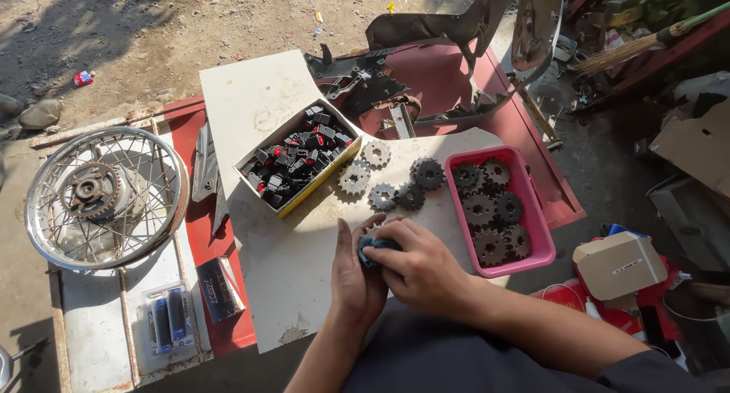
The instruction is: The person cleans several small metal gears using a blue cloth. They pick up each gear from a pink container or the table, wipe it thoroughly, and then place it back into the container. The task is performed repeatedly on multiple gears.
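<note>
Outside on dusty ground sits a white flat board (266, 96). Both hands meet at its near edge. Left hand (353, 275) cups a small blue cloth (375, 246), fingers curled on it. Right hand (418, 267) presses on top, fingers closed on it. 5 grey metal gears (395, 181) lie just beyond, beside a pink plastic tray (541, 229) and a box of black switches (298, 159).

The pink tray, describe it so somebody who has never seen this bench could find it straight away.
Start at the pale board lying over the red table. At the board's right edge, just beyond the right hand, sits the pink tray. It is a shallow rectangular plastic tray of dark sprockets, unlike the yellow-edged box of small black and red parts to its left.
</note>
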